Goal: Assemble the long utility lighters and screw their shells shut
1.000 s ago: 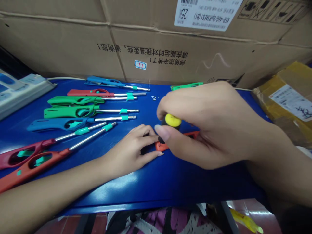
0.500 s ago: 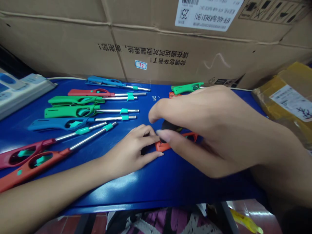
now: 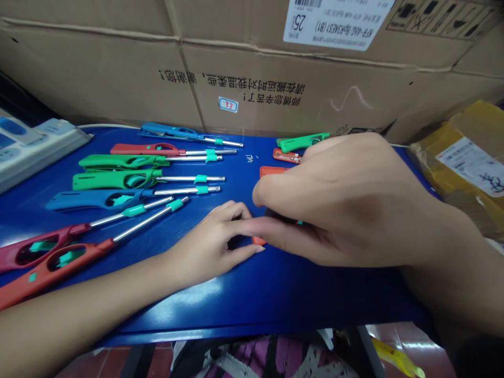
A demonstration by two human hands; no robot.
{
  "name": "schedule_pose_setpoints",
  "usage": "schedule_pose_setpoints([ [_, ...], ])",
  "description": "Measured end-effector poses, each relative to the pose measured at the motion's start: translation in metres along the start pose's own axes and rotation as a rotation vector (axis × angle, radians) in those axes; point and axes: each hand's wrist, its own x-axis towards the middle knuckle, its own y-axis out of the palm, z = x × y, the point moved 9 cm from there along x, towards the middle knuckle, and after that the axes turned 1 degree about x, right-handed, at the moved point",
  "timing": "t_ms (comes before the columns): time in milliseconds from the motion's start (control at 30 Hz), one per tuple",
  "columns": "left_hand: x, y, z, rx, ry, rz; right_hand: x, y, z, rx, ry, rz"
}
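Observation:
On the blue table, my left hand [image 3: 216,236] has its fingers closed on the end of an orange lighter [image 3: 258,240] lying flat. Over that lighter is my right hand [image 3: 350,205], its thumb and fingers wrapped round a screwdriver [image 3: 275,213]. Only a bit of the dark handle shows; the shaft and tip are hidden. Most of the lighter is under my right hand. Behind it lie another orange piece [image 3: 271,170], partly covered, and an opened orange lighter part [image 3: 286,156]. Several tiny screws [image 3: 249,158] are scattered nearby.
Several long-nosed lighters lie to the left, among them a blue one [image 3: 98,200] and a red one [image 3: 59,268]. A green lighter [image 3: 301,142] is at the back. A large cardboard box [image 3: 118,79] walls the far edge; a power strip [image 3: 39,147] stands left, a taped box [image 3: 464,163] right.
My right hand has rotated round the screwdriver, and its thumb and finger have shifted, covering more of the handle. My left hand stays put on the orange lighter.

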Motion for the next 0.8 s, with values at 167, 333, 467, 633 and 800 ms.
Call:
schedule_pose_setpoints([
  [167,0.001,0.001,0.003,-0.003,0.000,0.003,-0.002,0.005,0.003,0.194,-0.027,0.094],
  [333,0.000,0.003,0.005,-0.010,0.010,0.004,-0.003,0.003,-0.003,0.089,0.017,0.045],
  [467,-0.001,0.006,0.010,-0.015,-0.008,0.016,-0.002,0.002,-0.002,0.168,0.011,0.057],
  [633,-0.001,0.002,0.003,-0.006,0.001,0.007,-0.003,0.007,-0.001,0.252,0.016,0.119],
  [800,-0.001,0.004,0.006,0.028,-0.023,0.027,-0.004,-0.001,-0.010,0.140,0.097,0.013],
])
